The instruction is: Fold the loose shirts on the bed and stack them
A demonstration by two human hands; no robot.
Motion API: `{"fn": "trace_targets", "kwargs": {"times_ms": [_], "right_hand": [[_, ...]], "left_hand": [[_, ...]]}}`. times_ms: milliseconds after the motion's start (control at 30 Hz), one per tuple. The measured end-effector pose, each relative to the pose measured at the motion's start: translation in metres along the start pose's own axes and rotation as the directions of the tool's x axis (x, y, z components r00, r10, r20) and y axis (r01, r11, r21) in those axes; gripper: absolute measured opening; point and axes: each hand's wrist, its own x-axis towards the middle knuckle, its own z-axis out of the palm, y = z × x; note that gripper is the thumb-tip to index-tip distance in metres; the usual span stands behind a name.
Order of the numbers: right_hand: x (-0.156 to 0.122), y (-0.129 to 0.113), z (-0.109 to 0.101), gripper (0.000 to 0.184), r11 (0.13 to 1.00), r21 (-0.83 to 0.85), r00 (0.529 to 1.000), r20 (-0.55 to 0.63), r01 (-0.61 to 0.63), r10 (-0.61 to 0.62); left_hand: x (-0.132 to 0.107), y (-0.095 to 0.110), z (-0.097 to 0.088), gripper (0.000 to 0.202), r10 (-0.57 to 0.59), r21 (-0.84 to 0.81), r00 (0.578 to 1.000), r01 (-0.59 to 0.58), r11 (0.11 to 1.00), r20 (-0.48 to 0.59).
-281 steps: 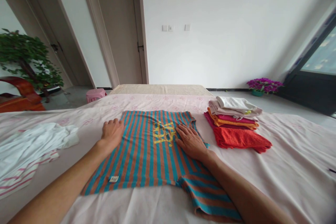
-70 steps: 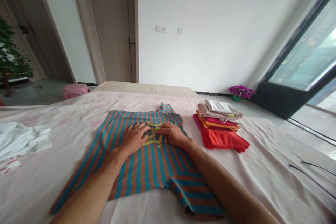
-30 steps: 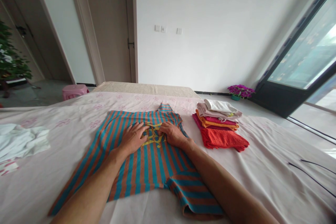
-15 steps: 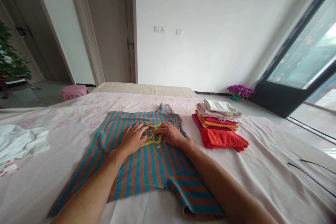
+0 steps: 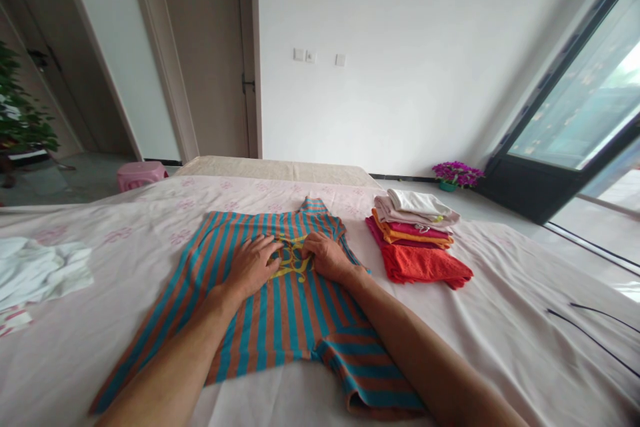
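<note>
A T-shirt with teal and brown stripes [image 5: 260,340] lies spread flat on the cloth-covered surface, its collar side to the right. A yellow print [image 5: 289,270] marks the middle of its chest. On the left edge of that print rests my left hand [image 5: 253,263], its fingers stretched out flat on the fabric. My right hand [image 5: 327,257] is at the print's other side, fingers curled and pressed together against the shirt; its fingertips are partly hidden. The near sleeve [image 5: 373,367] lies beneath my right forearm.
A stack of folded clothes [image 5: 415,233], red, orange, pink and white, stands right of the shirt. A crumpled white garment [image 5: 40,273] lies at the left edge. Dark cords [image 5: 595,340] rest at the right. A pink stool [image 5: 141,175] is beyond the bed-like surface.
My right hand's fingers have curled in and drawn slightly right over the print. My left hand and the shirt stay nearly where they were.
</note>
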Motion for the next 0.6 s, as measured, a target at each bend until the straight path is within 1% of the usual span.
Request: {"fn": "trace_targets", "kwargs": {"times_ms": [67, 100, 200, 300, 400, 500, 600], "right_hand": [[0.0, -0.001, 0.0, 0.031, 1.0, 0.004, 1.0, -0.006, -0.011, 0.011], [0.0, -0.001, -0.001, 0.031, 1.0, 0.003, 1.0, -0.005, -0.015, 0.015], [-0.001, -0.001, -0.001, 0.031, 1.0, -0.014, 1.0, 0.003, -0.018, 0.019], [-0.001, -0.001, 0.0, 0.031, 0.999, -0.034, 1.0, 0.0, -0.022, 0.022], [-0.002, 0.001, 0.001, 0.03, 0.999, -0.041, 1.0, -0.003, -0.024, 0.024], [-0.003, 0.002, 0.001, 0.031, 0.999, -0.038, 1.0, -0.004, -0.023, 0.022], [-0.004, 0.002, 0.001, 0.031, 0.999, -0.039, 1.0, -0.011, -0.024, 0.023]], "left_hand": [[0.003, -0.001, 0.001, 0.031, -0.001, -0.054, 0.999, -0.001, 0.999, -0.035], [0.005, -0.001, 0.001, 0.029, -0.022, -0.084, 0.999, 0.018, 0.996, -0.048], [0.01, 0.006, 0.002, 0.019, -0.143, -0.125, 0.988, 0.135, 0.983, -0.052], [0.015, 0.018, 0.0, 0.013, -0.221, -0.055, 0.974, 0.218, 0.974, -0.054], [0.019, 0.025, -0.001, 0.013, -0.238, 0.03, 0.969, 0.241, 0.97, -0.061], [0.023, 0.025, 0.0, 0.015, -0.255, 0.071, 0.965, 0.258, 0.963, -0.053], [0.025, 0.022, 0.004, 0.015, -0.275, 0.073, 0.959, 0.28, 0.957, -0.073]]}}
